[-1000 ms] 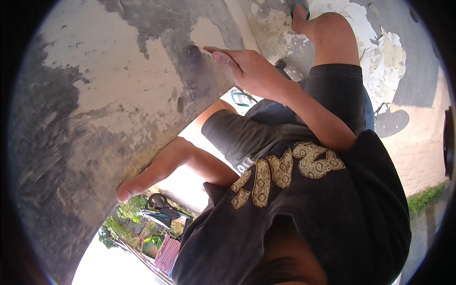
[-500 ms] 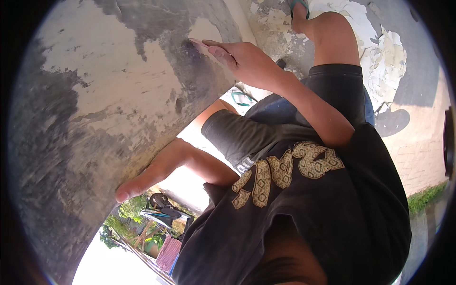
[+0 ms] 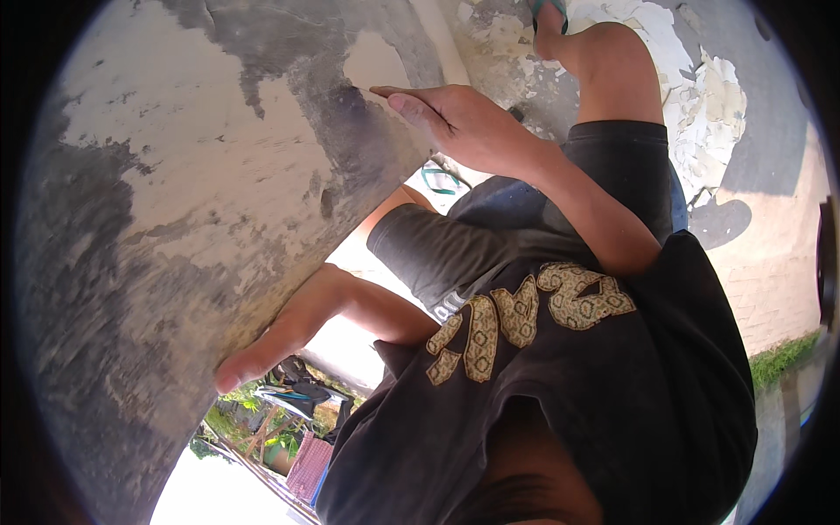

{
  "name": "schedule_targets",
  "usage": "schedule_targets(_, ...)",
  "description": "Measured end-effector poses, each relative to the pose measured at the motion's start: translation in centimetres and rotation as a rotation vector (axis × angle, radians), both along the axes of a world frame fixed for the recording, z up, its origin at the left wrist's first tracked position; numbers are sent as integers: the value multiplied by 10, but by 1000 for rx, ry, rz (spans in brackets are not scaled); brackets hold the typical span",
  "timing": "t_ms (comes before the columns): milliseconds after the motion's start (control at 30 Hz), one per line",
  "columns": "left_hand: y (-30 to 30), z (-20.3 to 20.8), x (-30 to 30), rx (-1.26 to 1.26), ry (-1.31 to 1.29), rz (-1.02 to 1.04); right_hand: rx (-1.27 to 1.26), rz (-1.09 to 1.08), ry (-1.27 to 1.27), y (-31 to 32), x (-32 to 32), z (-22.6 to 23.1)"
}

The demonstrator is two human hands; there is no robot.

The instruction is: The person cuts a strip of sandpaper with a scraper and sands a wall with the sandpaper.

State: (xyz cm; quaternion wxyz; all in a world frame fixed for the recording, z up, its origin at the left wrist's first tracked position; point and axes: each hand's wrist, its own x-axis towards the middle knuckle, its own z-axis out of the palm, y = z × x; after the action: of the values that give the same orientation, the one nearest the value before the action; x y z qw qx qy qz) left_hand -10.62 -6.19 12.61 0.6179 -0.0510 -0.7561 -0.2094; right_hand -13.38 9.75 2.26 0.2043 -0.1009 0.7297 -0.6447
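Now, a pinch at the patchy wall (image 3: pixel 210 166)

Past my dark shirt (image 3: pixel 604 385), my left hand (image 3: pixel 284 337) lies along the wall's edge, fingers hidden, so I cannot tell its grip. My right hand (image 3: pixel 472 131) has thumb and fingers together on a thin flat piece (image 3: pixel 368 93), mostly covered, near the wall's cream patches. Beyond: a sandal (image 3: pixel 444 181), pale flakes (image 3: pixel 713 122), grass (image 3: pixel 783 360).

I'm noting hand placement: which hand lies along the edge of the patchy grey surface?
The left hand, lower in the picture, nearer the green foliage; the right hand is higher up, by the surface's face.
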Motion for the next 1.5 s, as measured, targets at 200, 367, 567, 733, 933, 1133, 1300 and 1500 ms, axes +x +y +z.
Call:
schedule_targets(200,-4,1,3,-12,13,3,-53,-23,69,2,3,8)
schedule_targets(367,-6,1,4,-12,18,-12,-133,36,105,5,5,7)
schedule_targets(567,-10,2,4,-22,17,-23,-41,-32,127,-1,-1,-1)
schedule_targets(733,-17,1,3,-21,7,-16,-61,25,37,4,4,3)
schedule_targets(933,-21,1,2,-37,-2,-18,-45,16,51,-1,-4,1)
schedule_targets(1133,-26,4,4,-41,-7,-24,-130,27,-4,3,2,12)
schedule_targets(1300,-33,12,14,-44,1,-24,-100,67,-165,-1,11,31)
schedule_targets(1500,-35,11,13,-49,16,-9,-103,-70,13,-7,5,26)
